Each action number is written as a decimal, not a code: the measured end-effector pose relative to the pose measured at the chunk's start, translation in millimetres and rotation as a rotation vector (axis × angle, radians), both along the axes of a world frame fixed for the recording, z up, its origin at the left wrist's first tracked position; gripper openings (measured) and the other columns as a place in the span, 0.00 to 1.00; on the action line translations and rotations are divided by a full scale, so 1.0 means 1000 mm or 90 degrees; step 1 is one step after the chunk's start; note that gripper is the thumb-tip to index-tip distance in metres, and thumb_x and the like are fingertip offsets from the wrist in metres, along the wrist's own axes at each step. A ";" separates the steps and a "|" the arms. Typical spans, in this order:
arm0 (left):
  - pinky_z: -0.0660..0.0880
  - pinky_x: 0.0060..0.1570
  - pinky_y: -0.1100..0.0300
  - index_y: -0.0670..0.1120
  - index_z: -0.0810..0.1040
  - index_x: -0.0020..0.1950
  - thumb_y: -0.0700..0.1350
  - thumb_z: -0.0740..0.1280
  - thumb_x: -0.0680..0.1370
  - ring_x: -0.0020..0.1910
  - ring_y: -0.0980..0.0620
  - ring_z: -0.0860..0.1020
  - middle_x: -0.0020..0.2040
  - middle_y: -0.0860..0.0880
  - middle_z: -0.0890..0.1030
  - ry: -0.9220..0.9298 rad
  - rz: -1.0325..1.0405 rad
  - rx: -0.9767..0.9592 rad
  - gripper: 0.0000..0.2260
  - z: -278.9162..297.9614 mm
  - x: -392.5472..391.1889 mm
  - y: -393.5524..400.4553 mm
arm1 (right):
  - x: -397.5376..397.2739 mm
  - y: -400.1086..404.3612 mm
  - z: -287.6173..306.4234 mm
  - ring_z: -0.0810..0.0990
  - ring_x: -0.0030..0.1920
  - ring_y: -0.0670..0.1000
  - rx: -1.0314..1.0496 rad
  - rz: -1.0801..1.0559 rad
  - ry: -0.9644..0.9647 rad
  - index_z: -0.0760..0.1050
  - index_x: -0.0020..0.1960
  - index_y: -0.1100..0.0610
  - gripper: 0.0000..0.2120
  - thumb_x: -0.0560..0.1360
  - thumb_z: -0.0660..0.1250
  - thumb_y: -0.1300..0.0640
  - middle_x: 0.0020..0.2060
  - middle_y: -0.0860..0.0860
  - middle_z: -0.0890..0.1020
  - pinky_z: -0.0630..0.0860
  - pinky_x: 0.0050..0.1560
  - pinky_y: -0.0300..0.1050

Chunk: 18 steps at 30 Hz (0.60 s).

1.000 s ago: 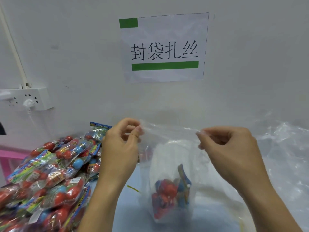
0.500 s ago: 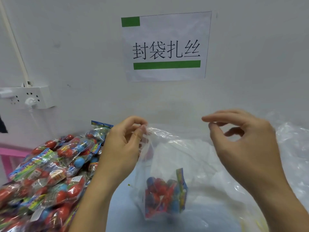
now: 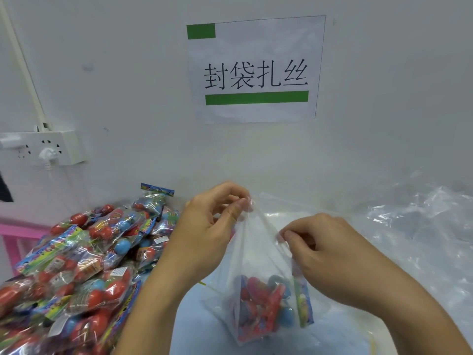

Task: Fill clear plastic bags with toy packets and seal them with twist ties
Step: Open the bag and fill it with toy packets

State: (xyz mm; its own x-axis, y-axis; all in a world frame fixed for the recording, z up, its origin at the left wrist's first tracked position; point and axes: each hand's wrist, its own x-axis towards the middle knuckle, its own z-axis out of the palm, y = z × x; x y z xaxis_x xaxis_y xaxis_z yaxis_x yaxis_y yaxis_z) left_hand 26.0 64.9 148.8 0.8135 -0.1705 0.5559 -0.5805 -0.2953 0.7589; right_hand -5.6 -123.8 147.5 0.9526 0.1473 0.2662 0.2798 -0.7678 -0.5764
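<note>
With our left hand we pinch the top edge of the clear plastic bag between thumb and curled fingers, which are closed tight on the film at its upper left corner. With our right hand we pinch the same bag lower down on its right side, thumb and forefinger pressed together on a fold of the plastic, the remaining fingers curled in toward the palm. Both forearms come up from the bottom of the view, the left rising steeply, the right slanting in from the lower right; the backs of both hands face us, and the left hand sits higher than the right.

The bag hangs between our two hands, drawn into a narrowing peak under the left hand, its bottom down at the light blue counter. Inside it, at the bottom, lies one bunch of toy packets in red and blue; we cannot count them through the film.

To the left, a heap of toy packets lies piled on the counter, far too many and too overlapped to count. To the right lies a heap of crumpled clear plastic. On the wall hang one paper sign and one white power strip.
</note>
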 end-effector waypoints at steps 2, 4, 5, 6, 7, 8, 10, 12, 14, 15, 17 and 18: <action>0.77 0.44 0.57 0.51 0.80 0.45 0.41 0.65 0.81 0.42 0.55 0.80 0.41 0.54 0.83 -0.004 -0.016 0.014 0.08 0.000 -0.001 -0.001 | 0.000 -0.002 -0.001 0.75 0.23 0.43 0.026 -0.005 0.080 0.79 0.44 0.50 0.16 0.83 0.55 0.56 0.33 0.50 0.83 0.70 0.24 0.36; 0.77 0.46 0.56 0.51 0.80 0.44 0.43 0.66 0.81 0.42 0.55 0.80 0.41 0.54 0.82 -0.009 -0.039 0.044 0.08 0.001 -0.002 -0.003 | 0.001 -0.002 -0.005 0.80 0.25 0.44 0.040 -0.005 0.170 0.78 0.48 0.49 0.15 0.82 0.54 0.60 0.38 0.50 0.83 0.74 0.26 0.39; 0.77 0.46 0.56 0.51 0.80 0.44 0.44 0.66 0.81 0.41 0.55 0.80 0.40 0.55 0.82 -0.006 -0.054 0.057 0.07 0.001 -0.002 -0.004 | 0.001 -0.002 -0.006 0.81 0.27 0.45 0.025 -0.009 0.202 0.78 0.49 0.49 0.15 0.80 0.54 0.62 0.40 0.50 0.82 0.77 0.27 0.40; 0.76 0.44 0.57 0.52 0.79 0.44 0.46 0.65 0.80 0.40 0.56 0.79 0.40 0.56 0.82 -0.002 -0.069 0.066 0.06 0.001 -0.003 -0.005 | 0.001 -0.002 -0.008 0.82 0.28 0.46 0.009 -0.014 0.230 0.77 0.51 0.49 0.15 0.79 0.54 0.62 0.42 0.50 0.82 0.79 0.30 0.42; 0.75 0.44 0.59 0.53 0.79 0.45 0.47 0.64 0.79 0.39 0.57 0.78 0.39 0.57 0.81 0.005 -0.083 0.076 0.05 0.001 -0.003 -0.006 | 0.001 -0.002 -0.009 0.82 0.29 0.47 -0.006 -0.017 0.256 0.78 0.52 0.49 0.15 0.78 0.55 0.62 0.44 0.50 0.82 0.81 0.33 0.43; 0.74 0.44 0.59 0.54 0.79 0.45 0.48 0.64 0.78 0.39 0.58 0.78 0.39 0.58 0.81 0.011 -0.093 0.086 0.05 0.001 -0.004 -0.006 | 0.001 -0.002 -0.009 0.82 0.30 0.47 -0.022 -0.014 0.280 0.78 0.53 0.48 0.15 0.78 0.55 0.61 0.44 0.49 0.82 0.81 0.36 0.43; 0.73 0.43 0.58 0.55 0.79 0.45 0.48 0.63 0.77 0.38 0.60 0.77 0.37 0.60 0.80 0.015 -0.107 0.106 0.05 0.001 -0.004 -0.006 | 0.000 -0.001 -0.008 0.79 0.31 0.44 -0.071 0.014 0.311 0.79 0.56 0.45 0.15 0.79 0.56 0.57 0.43 0.44 0.82 0.79 0.36 0.39; 0.76 0.45 0.53 0.55 0.79 0.44 0.48 0.63 0.77 0.40 0.59 0.77 0.37 0.61 0.80 0.014 -0.107 0.123 0.05 0.002 -0.005 -0.008 | -0.001 0.001 -0.007 0.75 0.29 0.41 -0.120 0.060 0.336 0.80 0.56 0.45 0.15 0.78 0.57 0.55 0.40 0.43 0.81 0.73 0.32 0.33; 0.78 0.49 0.46 0.55 0.79 0.44 0.49 0.64 0.76 0.43 0.57 0.78 0.39 0.60 0.81 0.014 -0.106 0.139 0.05 0.003 -0.006 -0.009 | -0.001 0.003 -0.007 0.73 0.28 0.42 -0.160 0.091 0.365 0.82 0.52 0.48 0.12 0.77 0.59 0.53 0.38 0.44 0.81 0.70 0.29 0.32; 0.78 0.51 0.44 0.54 0.79 0.44 0.48 0.65 0.76 0.45 0.56 0.79 0.40 0.58 0.81 0.012 -0.107 0.145 0.04 0.003 -0.007 -0.010 | -0.001 0.005 -0.007 0.73 0.30 0.44 -0.180 0.095 0.370 0.80 0.48 0.50 0.10 0.77 0.59 0.53 0.37 0.45 0.79 0.71 0.31 0.33; 0.77 0.52 0.45 0.53 0.79 0.44 0.47 0.66 0.78 0.46 0.55 0.80 0.40 0.58 0.82 0.007 -0.107 0.151 0.05 0.003 -0.007 -0.010 | 0.001 0.007 -0.010 0.75 0.35 0.47 -0.199 0.080 0.365 0.78 0.45 0.52 0.09 0.76 0.58 0.58 0.37 0.47 0.78 0.74 0.36 0.37; 0.78 0.52 0.45 0.54 0.79 0.44 0.45 0.66 0.79 0.45 0.56 0.79 0.40 0.58 0.81 0.006 -0.104 0.153 0.06 0.003 -0.007 -0.009 | 0.003 0.007 -0.012 0.76 0.37 0.49 -0.192 0.065 0.353 0.79 0.48 0.53 0.11 0.75 0.59 0.59 0.39 0.48 0.80 0.76 0.39 0.41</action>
